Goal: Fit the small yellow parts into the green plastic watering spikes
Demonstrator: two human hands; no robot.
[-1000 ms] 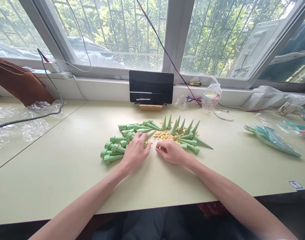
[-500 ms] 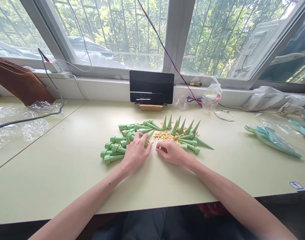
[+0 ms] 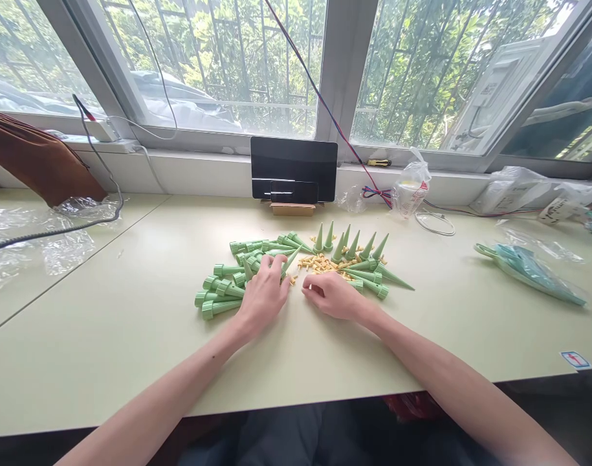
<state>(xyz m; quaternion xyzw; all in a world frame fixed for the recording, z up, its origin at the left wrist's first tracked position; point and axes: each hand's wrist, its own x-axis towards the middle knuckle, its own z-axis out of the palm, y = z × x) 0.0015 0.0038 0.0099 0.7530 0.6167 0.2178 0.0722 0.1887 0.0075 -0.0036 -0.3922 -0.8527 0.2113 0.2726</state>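
Observation:
My left hand (image 3: 265, 291) is closed round a green watering spike (image 3: 290, 260), whose pointed end sticks out past the fingers, up and to the right. Under and left of this hand lies a heap of green spikes with ribbed caps (image 3: 222, 285). To its right, my right hand (image 3: 335, 295) rests low over the table with thumb and fingertips pinched together; whatever may be between them is hidden. Just beyond both hands is a pile of small yellow plastic pieces (image 3: 319, 263). Several green cones (image 3: 352, 246) stand point up behind the pile, and more spikes (image 3: 373, 279) lie beside the right hand.
A dark tablet (image 3: 294, 162) with a phone (image 3: 294, 191) before it leans at the window sill. To the right are a bagged cup (image 3: 411, 189), a white cable (image 3: 435, 224) and a green bagged item (image 3: 531, 272). Clear plastic wrap (image 3: 63, 246) lies left, by a brown bag (image 3: 38, 155).
The spike in my left hand now shows more of its length and points further up. My right hand stays put. Another person's hand and a teal item have left the right edge.

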